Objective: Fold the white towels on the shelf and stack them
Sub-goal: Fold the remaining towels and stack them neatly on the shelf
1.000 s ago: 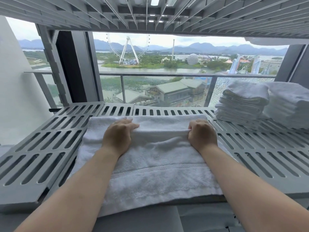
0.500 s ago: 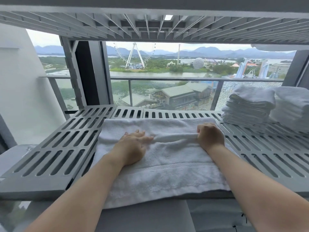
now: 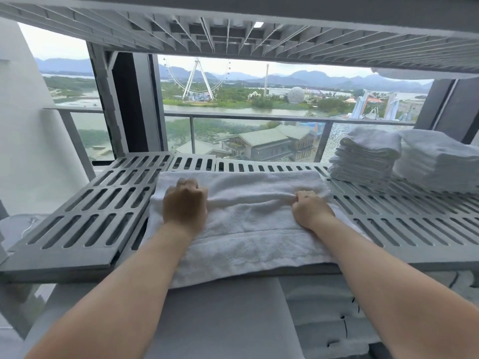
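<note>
Hands are working a white towel (image 3: 248, 229) that is lying spread on the slatted grey shelf (image 3: 85, 221). The towel is looking thick and looped, with a woven band running across it near the front, and its near edge is hanging a little over the shelf's front lip. The left hand (image 3: 185, 206) is curling into a loose fist, knuckles up, and pressing down on the cloth near its left end; it seems to be gathering the fabric under the fingers, though motion blur is making the grip hard to read. The right hand (image 3: 309, 209) is closing tight, its fingertips (image 3: 300, 196) pinching the right end of a raised ridge of cloth. That ridge is running between the two hands, left to right, parallel to the shelf's front edge. The towel's long axis is lying the same way, side to side across the shelf, with its short sides facing the shelf ends.

Further right, well apart from the spread towel, two stacks of folded towels are sitting on the same shelf: a nearer stack (image 3: 365, 156) with its folded edges facing left, and a second stack (image 3: 438, 164) just beside it. Behind the shelf, a glass railing (image 3: 259, 117) is standing.
</note>
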Motion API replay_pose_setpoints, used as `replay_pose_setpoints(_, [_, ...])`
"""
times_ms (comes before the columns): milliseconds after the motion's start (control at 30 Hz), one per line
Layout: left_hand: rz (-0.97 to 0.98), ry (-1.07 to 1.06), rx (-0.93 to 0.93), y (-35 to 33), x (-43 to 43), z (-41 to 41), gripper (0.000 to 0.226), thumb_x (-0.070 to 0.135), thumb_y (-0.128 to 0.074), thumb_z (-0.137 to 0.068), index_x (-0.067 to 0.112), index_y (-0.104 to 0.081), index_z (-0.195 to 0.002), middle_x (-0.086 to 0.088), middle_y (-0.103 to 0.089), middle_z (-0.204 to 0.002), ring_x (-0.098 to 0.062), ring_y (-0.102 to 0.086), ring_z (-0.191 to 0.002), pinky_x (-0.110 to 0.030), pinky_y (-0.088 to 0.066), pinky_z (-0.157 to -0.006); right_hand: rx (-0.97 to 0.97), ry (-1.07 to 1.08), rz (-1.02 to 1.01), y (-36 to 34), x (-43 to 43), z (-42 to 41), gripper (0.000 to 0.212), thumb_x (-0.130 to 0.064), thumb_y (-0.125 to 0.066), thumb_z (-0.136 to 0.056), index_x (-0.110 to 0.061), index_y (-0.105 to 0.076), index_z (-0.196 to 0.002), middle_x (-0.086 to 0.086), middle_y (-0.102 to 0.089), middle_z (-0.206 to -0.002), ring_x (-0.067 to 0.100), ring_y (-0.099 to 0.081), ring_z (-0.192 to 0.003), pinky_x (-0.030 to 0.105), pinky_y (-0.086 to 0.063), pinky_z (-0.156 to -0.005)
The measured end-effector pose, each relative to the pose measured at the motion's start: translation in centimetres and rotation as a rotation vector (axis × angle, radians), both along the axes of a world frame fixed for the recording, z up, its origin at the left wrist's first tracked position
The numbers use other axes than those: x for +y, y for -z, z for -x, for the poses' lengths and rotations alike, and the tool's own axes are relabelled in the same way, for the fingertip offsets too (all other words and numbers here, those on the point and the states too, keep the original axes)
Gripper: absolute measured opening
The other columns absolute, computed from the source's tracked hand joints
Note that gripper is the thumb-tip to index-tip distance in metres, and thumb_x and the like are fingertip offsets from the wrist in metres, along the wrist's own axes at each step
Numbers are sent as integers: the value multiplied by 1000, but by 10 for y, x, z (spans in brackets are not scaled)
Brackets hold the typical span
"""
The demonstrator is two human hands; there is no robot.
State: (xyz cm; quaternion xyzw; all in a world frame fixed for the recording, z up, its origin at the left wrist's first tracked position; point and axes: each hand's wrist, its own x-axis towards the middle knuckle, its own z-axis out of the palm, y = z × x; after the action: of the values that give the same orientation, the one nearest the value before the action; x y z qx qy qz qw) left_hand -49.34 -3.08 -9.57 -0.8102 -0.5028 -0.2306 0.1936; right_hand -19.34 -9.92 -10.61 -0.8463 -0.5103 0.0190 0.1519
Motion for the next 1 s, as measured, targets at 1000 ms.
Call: replay_pose_setpoints(1000, [75, 76, 31, 17, -193, 12, 34, -2, -65, -81, 22, -77, -101, -1, -73, -86, -30, -71, -81, -40, -59, -64, -274, -462, -266, 19, -194, 29, 43, -3, -54, -85, -18, -59, -125, 5, -59, -119, 26, -55, -113, 38, -46, -99])
